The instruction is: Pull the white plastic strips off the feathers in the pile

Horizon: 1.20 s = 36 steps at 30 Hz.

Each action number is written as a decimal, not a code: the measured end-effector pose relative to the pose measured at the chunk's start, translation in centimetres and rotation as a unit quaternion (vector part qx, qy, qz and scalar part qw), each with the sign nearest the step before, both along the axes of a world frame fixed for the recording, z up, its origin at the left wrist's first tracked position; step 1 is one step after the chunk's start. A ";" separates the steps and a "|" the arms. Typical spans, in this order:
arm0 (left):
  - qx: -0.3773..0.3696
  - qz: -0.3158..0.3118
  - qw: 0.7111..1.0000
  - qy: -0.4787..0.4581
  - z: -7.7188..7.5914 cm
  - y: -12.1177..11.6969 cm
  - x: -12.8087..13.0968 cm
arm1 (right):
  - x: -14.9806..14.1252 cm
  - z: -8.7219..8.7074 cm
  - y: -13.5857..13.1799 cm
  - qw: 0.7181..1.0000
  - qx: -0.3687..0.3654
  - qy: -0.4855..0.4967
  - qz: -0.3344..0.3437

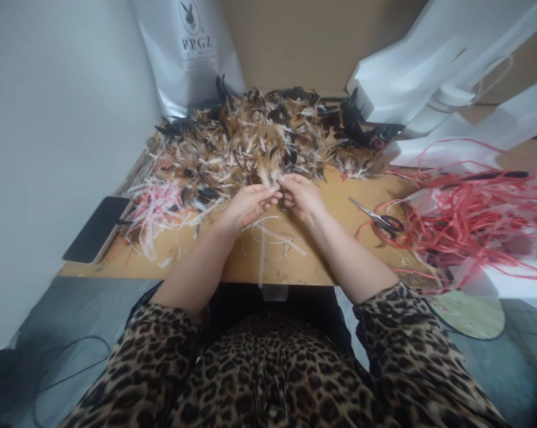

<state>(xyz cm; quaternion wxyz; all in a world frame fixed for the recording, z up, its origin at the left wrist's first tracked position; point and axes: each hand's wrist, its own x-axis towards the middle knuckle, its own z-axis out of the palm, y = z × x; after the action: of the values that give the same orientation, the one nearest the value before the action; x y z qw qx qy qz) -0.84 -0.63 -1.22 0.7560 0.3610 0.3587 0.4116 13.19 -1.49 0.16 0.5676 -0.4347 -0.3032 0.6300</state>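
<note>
Both my hands meet over the middle of the table, at the near edge of a wide pile of brown, white and black feathers point(236, 142). Between my fingertips is a small tuft of pale brown feathers point(268, 169), its fluffy tips pointing away from me. My left hand point(253, 202) pinches it low on the left side. On the right, my right hand point(301, 196) pinches it with thumb and fingers. The tuft's base is partly hidden by my fingers. Just below my hands, several thin white strips point(279, 236) lie on the tabletop point(313, 264).
Scissors point(379, 219) lie to the right, beside a tangle of red strips point(468, 220). At the left edge are a phone point(97, 230) and pink-white strips point(154, 205). Behind the feathers stand a silver bag point(192, 65) and white packaging point(397, 83).
</note>
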 end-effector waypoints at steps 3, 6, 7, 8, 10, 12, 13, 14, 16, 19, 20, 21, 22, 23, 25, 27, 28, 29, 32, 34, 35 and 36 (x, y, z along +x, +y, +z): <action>0.007 -0.002 1.000 0.007 0.2 -0.2 0.1 | -0.2 -0.1 -0.1 1.000 -0.009 -0.005 -0.009; 0.006 0.003 1.000 0.009 0.3 -0.3 0.1 | -0.3 -0.2 -0.2 1.000 -0.011 -0.002 -0.004; 0.006 0.005 1.000 0.011 0.3 -0.3 0.2 | -0.3 -0.3 -0.2 1.000 -0.011 -0.001 0.001; 0.007 0.008 1.000 0.013 0.3 -0.3 0.2 | -0.2 -0.3 -0.2 1.000 -0.010 -0.001 0.007; 0.012 0.014 1.000 0.018 0.3 -0.2 0.2 | 0.0 -0.2 -0.1 1.000 -0.005 -0.003 0.021; 0.018 0.026 0.999 0.022 0.3 -0.1 0.1 | 0.4 0.0 0.1 1.000 0.010 -0.016 0.022; 0.021 0.035 0.999 0.023 0.3 0.0 0.1 | 0.8 0.1 0.2 0.999 0.024 -0.035 0.010; 0.025 0.044 0.998 0.023 0.3 0.1 0.0 | 1.3 0.2 0.4 0.997 0.042 -0.065 -0.005; 0.030 0.063 0.997 0.021 0.4 0.2 -0.1 | 2.6 0.5 0.7 0.983 0.084 -0.160 -0.028; 0.028 0.081 0.996 0.017 0.6 0.3 -0.2 | 4.4 0.7 1.0 0.936 0.117 -0.329 0.040; 0.025 0.085 0.996 0.017 0.6 0.4 -0.2 | 4.8 0.7 1.1 0.916 0.121 -0.376 0.069; 0.022 0.089 0.996 0.018 0.6 0.4 -0.2 | 5.1 0.7 1.2 0.895 0.124 -0.418 0.091; 0.019 0.091 0.996 0.017 0.6 0.4 -0.2 | 5.2 0.5 1.3 0.876 0.129 -0.454 0.103; 0.019 0.092 0.995 0.016 0.6 0.4 -0.2 | 5.1 0.3 1.3 0.858 0.134 -0.485 0.105; 0.022 0.094 0.995 0.012 0.6 0.4 -0.2 | 4.5 -0.3 1.3 0.830 0.140 -0.532 0.089; 0.026 0.098 0.995 0.011 0.7 0.3 -0.2 | 3.6 -1.0 1.2 0.813 0.142 -0.561 0.067; 0.027 0.100 0.995 0.011 0.7 0.3 -0.2 | 3.1 -1.4 1.1 0.807 0.142 -0.570 0.059; 0.027 0.101 0.994 0.012 0.6 0.3 -0.2 | 2.6 -1.7 1.0 0.801 0.143 -0.579 0.054; 0.029 0.100 0.994 0.010 0.5 0.4 -0.2 | 1.6 -2.3 0.8 0.780 0.149 -0.607 0.028; 0.029 0.101 0.994 0.005 0.4 0.5 -0.3 | 1.5 -2.4 0.8 0.785 0.150 -0.600 0.021; 0.029 0.101 0.994 0.003 0.3 0.5 -0.3 | 1.6 -2.3 0.9 0.804 0.146 -0.576 0.021; 0.028 0.102 0.994 0.001 0.3 0.6 -0.4 | 1.8 -2.1 1.0 0.835 0.136 -0.533 0.021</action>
<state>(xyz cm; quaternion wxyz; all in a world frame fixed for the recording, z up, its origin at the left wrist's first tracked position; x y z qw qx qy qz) -1.19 -0.05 -0.96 0.6995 0.3437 0.3831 0.4958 15.00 -0.52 -1.98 0.3583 -0.6150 -0.6508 0.2644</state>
